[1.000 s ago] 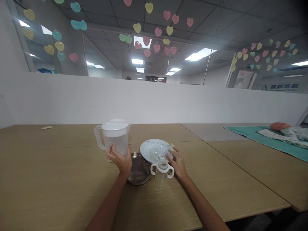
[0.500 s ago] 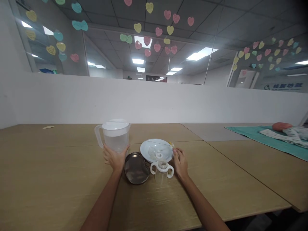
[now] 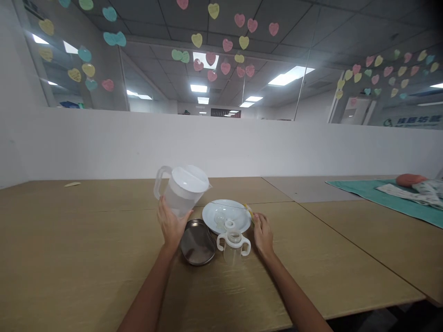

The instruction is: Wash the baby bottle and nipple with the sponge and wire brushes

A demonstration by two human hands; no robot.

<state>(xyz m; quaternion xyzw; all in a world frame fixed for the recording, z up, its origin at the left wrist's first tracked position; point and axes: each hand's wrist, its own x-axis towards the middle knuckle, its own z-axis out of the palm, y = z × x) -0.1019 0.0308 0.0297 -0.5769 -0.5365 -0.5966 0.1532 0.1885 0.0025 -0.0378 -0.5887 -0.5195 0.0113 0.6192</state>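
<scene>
A translucent white pitcher [image 3: 185,186] is gripped by my left hand [image 3: 172,225] low on its body; it tilts to the right, its spout toward the plate. Closed fingers of my right hand [image 3: 263,233] hold a thin yellow-and-white item [image 3: 248,210] at the right edge of the white plate [image 3: 211,213]. On that plate lie a clear dome-like piece [image 3: 220,218] and a white ring-shaped cap [image 3: 229,224]. In front of it stands an open clear bottle [image 3: 233,251] with two white handles. A metal kidney-shaped dish [image 3: 197,243] rests left of the bottle.
A green cloth [image 3: 374,193] with patterned fabric [image 3: 427,191] and an orange-red item [image 3: 410,180] lies at the far right. At the back left is a small flat beige piece [image 3: 72,184]. A white wall [image 3: 221,147] with windows above runs behind the table.
My left hand has lifted the pitcher, moved it right and tilted it toward the plate. My right hand has shifted slightly right with the yellow-and-white item.
</scene>
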